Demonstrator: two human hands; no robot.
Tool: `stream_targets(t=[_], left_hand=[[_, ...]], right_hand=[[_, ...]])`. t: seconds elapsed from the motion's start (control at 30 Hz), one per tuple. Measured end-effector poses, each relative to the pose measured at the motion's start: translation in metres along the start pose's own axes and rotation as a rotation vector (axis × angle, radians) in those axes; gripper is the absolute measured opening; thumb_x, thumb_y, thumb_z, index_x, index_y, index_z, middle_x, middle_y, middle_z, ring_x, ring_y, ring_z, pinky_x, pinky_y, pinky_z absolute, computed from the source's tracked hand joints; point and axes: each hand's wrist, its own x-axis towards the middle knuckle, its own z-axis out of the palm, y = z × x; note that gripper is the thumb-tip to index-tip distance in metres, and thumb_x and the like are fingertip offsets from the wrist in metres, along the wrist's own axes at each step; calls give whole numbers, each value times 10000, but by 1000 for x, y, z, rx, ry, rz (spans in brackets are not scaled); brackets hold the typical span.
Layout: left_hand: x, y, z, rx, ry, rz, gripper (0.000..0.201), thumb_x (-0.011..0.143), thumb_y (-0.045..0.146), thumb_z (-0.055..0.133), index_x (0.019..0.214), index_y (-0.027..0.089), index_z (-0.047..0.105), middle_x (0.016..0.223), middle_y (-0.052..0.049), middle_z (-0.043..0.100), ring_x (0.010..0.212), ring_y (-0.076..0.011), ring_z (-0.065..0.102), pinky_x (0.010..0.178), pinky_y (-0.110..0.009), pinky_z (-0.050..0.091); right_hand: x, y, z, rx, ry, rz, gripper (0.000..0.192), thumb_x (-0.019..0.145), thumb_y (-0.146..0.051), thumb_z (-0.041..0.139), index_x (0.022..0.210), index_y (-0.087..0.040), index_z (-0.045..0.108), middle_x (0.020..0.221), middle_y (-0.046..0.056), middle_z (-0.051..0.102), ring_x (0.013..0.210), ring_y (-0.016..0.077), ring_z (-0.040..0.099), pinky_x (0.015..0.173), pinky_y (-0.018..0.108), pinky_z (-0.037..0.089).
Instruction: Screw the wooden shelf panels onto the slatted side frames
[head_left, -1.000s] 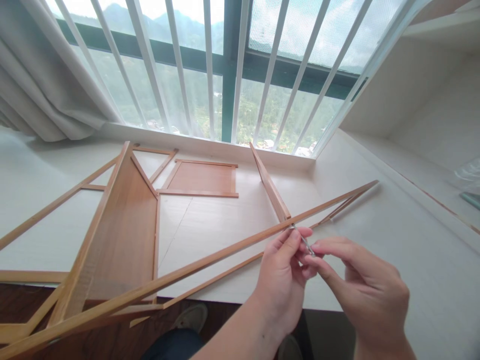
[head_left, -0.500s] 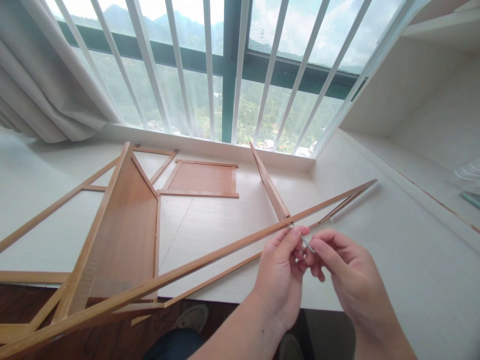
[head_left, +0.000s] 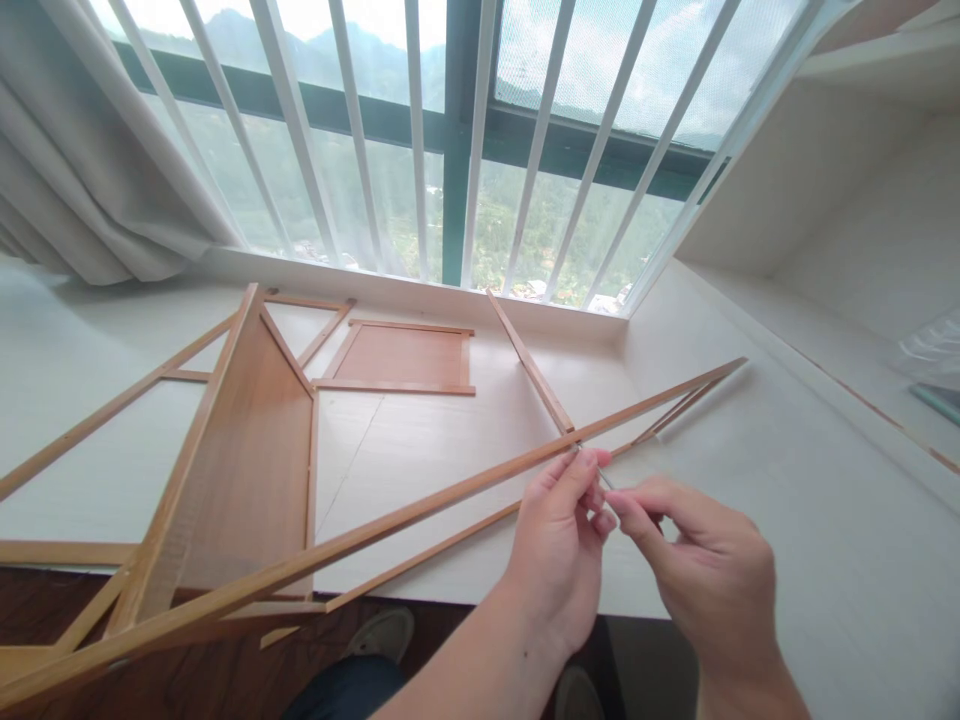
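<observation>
My left hand [head_left: 561, 545] and my right hand [head_left: 701, 575] meet over the white desk's front edge, both pinching a thin metal screw [head_left: 604, 479]. Its tip points at the long wooden rail [head_left: 420, 508] of a shelf frame, close to where an upright wooden panel [head_left: 531, 363] joins the rail. The left thumb and forefinger hold the screw near its tip; the right fingertips hold its rear end. A second thinner rail [head_left: 442, 548] runs just below the first.
A larger wooden panel [head_left: 247, 470] with side rails leans on the desk [head_left: 420, 440] at left. A small framed panel [head_left: 405, 357] lies flat near the window sill. White window bars and a grey curtain [head_left: 82, 180] stand behind. A plastic bag [head_left: 934, 350] sits on the right ledge.
My right hand has slid left and slightly down, closing in on the left hand. The screw's tip has moved a little nearer the rail joint. The frame has barely shifted.
</observation>
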Motion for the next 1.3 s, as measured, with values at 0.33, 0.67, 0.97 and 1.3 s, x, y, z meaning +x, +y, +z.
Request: stream_targets(t=[0.33,0.67,0.97,1.3], left_hand=[[0,1,1,77,-39,-40,341,753,455,820,833,154,681,548,60,458,443,-85,422,436,-230,338],[4,-1,-2,31,9,18,269,728,365,864,806,137,745,665,24,481,643,-95,414,621,-249,329],[4,0,-2,18,3,-20,296,728,352,874,797,122,700,632,35,441,612,-71,359,572,-205,293],[3,1,-2,111,-17,9,249,765,349,828,802,134,709,613,23,481,573,-89,425,535,-229,319]], right_hand=[[-1,4,12,457,-64,416,316,904,-445,699,797,-151,741,541,11,617,436,109,531,392,198,422],[-5,15,-1,-10,43,-267,327,848,-58,751,1126,-229,724,901,31,729,709,138,638,575,248,512],[-7,6,13,-86,197,-241,176,864,-83,721,969,-218,765,804,2,728,624,105,614,569,220,497],[1,9,21,588,120,508,259,846,-389,742,717,-170,689,569,-3,603,470,109,515,398,203,404]])
